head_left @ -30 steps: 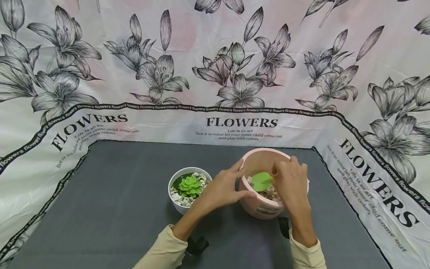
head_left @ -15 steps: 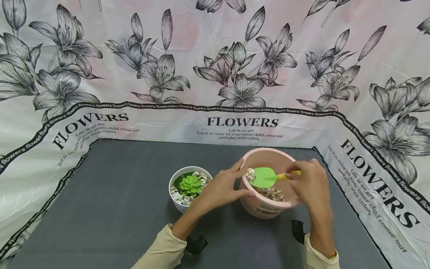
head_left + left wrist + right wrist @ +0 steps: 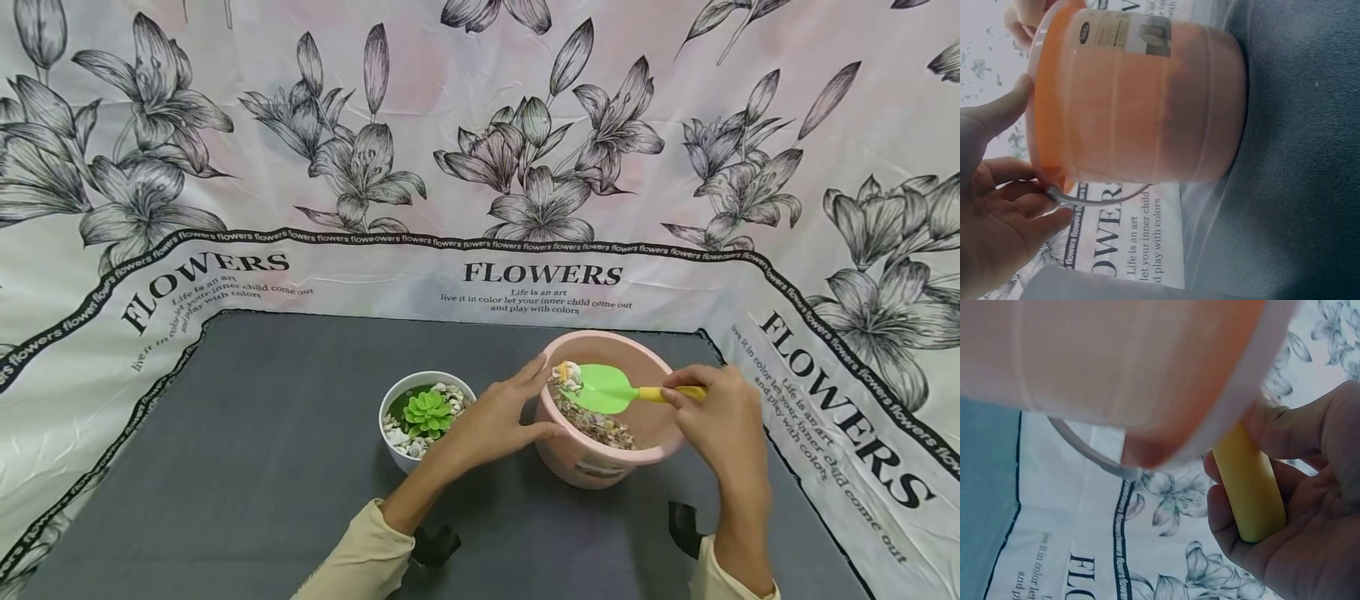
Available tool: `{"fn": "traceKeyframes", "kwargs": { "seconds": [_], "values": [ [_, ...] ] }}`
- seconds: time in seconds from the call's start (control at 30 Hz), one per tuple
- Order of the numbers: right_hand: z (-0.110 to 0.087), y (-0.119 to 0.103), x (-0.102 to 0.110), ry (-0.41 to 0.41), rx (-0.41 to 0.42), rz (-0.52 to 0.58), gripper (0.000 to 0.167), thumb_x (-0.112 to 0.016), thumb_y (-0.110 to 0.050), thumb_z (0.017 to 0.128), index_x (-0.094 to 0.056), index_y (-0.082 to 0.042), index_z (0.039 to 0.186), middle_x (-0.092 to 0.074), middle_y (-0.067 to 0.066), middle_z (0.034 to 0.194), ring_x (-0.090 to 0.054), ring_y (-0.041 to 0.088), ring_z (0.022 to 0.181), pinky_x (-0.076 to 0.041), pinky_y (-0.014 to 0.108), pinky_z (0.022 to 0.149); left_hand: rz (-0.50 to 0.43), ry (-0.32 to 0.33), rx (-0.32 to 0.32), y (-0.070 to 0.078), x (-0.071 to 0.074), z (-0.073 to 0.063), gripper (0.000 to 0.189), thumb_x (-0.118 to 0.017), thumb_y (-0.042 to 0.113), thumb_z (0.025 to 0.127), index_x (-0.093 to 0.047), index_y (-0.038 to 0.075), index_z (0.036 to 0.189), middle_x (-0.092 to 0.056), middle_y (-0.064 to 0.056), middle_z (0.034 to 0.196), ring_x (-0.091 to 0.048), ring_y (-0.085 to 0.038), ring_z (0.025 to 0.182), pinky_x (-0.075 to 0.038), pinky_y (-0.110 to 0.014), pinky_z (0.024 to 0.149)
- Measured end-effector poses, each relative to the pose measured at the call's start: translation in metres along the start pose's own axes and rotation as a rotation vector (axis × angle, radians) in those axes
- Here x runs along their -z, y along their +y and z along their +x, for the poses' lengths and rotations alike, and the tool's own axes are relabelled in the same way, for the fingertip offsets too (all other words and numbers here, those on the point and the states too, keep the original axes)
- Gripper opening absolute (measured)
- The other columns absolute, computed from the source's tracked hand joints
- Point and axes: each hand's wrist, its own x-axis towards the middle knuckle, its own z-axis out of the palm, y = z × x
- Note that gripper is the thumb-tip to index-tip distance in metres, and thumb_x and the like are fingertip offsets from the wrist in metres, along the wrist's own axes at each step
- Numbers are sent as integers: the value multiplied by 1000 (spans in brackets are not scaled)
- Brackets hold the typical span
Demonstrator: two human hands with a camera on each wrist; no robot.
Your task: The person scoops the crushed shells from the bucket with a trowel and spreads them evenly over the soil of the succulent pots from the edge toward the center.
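Observation:
A pink bucket [image 3: 600,458] with pebbles in its bottom stands on the grey surface. My left hand [image 3: 498,421] holds its rim from the left, thumb and fingers spread along it; the left wrist view shows the fingertips by the bucket's handle [image 3: 1104,201]. In my right hand [image 3: 723,425] is a small toy shovel with a green blade [image 3: 606,388]; my fingers grip its yellow handle [image 3: 1250,494]. The shovel is over the bucket's mouth, with pale pebbles [image 3: 567,377] at its tip. Left of the bucket sits a white pot [image 3: 390,450] with a green succulent [image 3: 427,413] among white stones.
A flower-printed cloth [image 3: 540,167] rises behind and at both sides of the grey tabletop [image 3: 247,458]. The white pot stands close to my left forearm, which hides part of it. Black straps [image 3: 437,547] show near the wrists.
My right hand has drawn right and the shovel has come up from inside the bucket, carrying pebbles at its tip. My left hand stays on the rim.

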Motion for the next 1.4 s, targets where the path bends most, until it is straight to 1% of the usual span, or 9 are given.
{"fn": "traceKeyframes", "kwargs": {
  "seconds": [0.2, 0.4, 0.67, 0.8, 0.83, 0.93, 1.03, 1.07, 1.4],
  "values": [
    [-2, -2, 15, 39, -10, -6, 8, -83, 4, 81, -81, 0, 87, -75, 24, 86, -56, 29, 82, -36, 23, 65, -39, 6, 15, -1, 5, 1, 91, -76, 45, 95, -29, 11, 165, -25, -3, 175, -37, -26, 157, -39, -45, 125],
    [-4, -9, 28, 54, -20, -18, 8, -83, 2, 83, -81, 0, 90, -72, 23, 84, -49, 23, 79, -33, 21, 63, -65, 12, 18, 1, 10, 0, 90, -77, 45, 94, -32, 10, 164, -29, -7, 173, -36, -28, 157, -37, -47, 126],
    [-1, -27, 33, 80, 35, 31, 12, -86, 3, 79, -81, -2, 88, -71, 20, 84, -43, 7, 76, -34, 16, 62, -49, 3, 82, -6, 23, -13, 88, -75, 47, 95, -34, 9, 163, -28, -3, 174, -32, -26, 160, -35, -48, 127],
    [0, -36, 28, 62, 54, 63, 12, -85, 5, 79, -81, -1, 88, -71, 20, 85, -47, 13, 79, -36, 13, 62, -39, 19, 89, -11, 31, -19, 87, -74, 47, 96, -34, 9, 163, -28, -3, 174, -33, -28, 160, -36, -50, 126],
    [0, -38, 26, 59, 65, 73, 12, -85, 6, 79, -81, 0, 88, -71, 21, 84, -48, 16, 80, -35, 13, 63, -44, 20, 89, -13, 33, -21, 86, -74, 46, 96, -35, 9, 163, -28, -4, 174, -46, -30, 152, -39, -50, 125],
    [1, -43, 19, 47, 88, 101, 11, -85, 7, 78, -81, 0, 86, -71, 19, 83, -50, 19, 80, -36, 12, 64, -40, 21, 96, -16, 39, -26, 85, -74, 46, 96, -35, 9, 163, -28, -4, 174, -48, -31, 151, -39, -50, 124],
    [1, -49, 12, 28, 83, 114, 11, -85, 5, 79, -81, -3, 86, -69, 16, 84, -50, 17, 78, -39, 13, 62, -38, 25, 98, -20, 45, -31, 84, -74, 44, 96, -35, 10, 163, -29, -5, 174, -47, -30, 151, -39, -51, 124],
    [2, -51, 10, 19, 76, 117, 11, -86, 4, 80, -82, -3, 86, -68, 15, 84, -51, 16, 77, -40, 13, 61, -34, 29, 101, -22, 46, -33, 85, -74, 44, 96, -35, 10, 163, -29, -5, 174, -35, -29, 159, -38, -52, 125],
    [3, -72, -7, -64, 62, 178, 8, -85, 1, 82, -81, -5, 87, -65, 14, 86, -56, 21, 79, -45, 22, 64, -11, 60, 125, -41, 58, -52, 88, -77, 45, 94, -35, 13, 164, -31, -6, 173, -37, -30, 158, -40, -55, 123]
  ]
}}
